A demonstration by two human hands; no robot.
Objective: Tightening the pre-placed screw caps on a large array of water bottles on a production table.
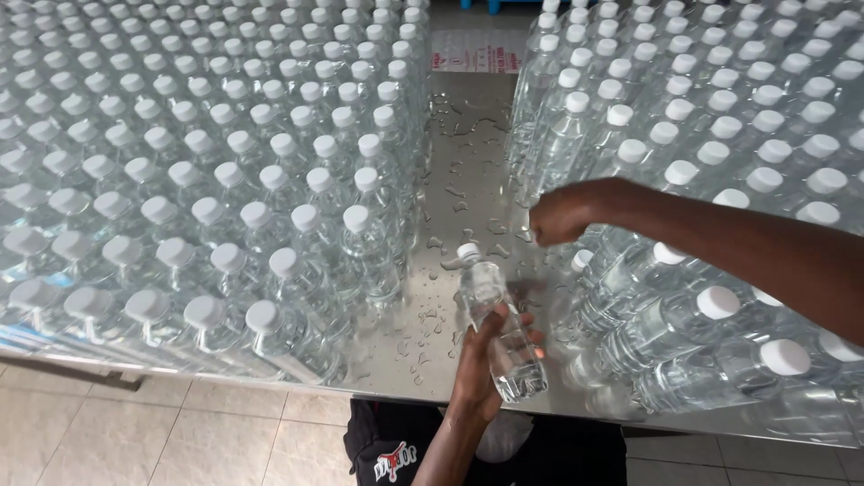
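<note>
- The clear plastic bottle (497,324) is held in the left hand (481,369), a little above the wet steel table (468,162), in the open lane between two big groups of bottles. It is tilted, with its neck pointing up and away from the person.
- The left hand is wrapped around the lower part of this bottle; the fingers are closed on its body and the grip looks firm.
- The white cap (467,252) sits at the neck of the held bottle, but it seems a little crooked. I cannot tell if it is fully screwed on.
- The right hand (560,214) is just above and to the right of the cap and does not touch it. Its fingers are curled into a loose fist. I cannot tell if it holds something small inside.
- On the left stands a large block of capped bottles (207,180) in tidy rows, all with white caps on.
- On the right is another mass of capped bottles (720,135); the near ones under the right arm lie tilted.
- As a judgement: almost all bottles in view are already capped, and the one in the hand is the only one that looks still in work.
- Water drops lie on the table in the lane.
</note>
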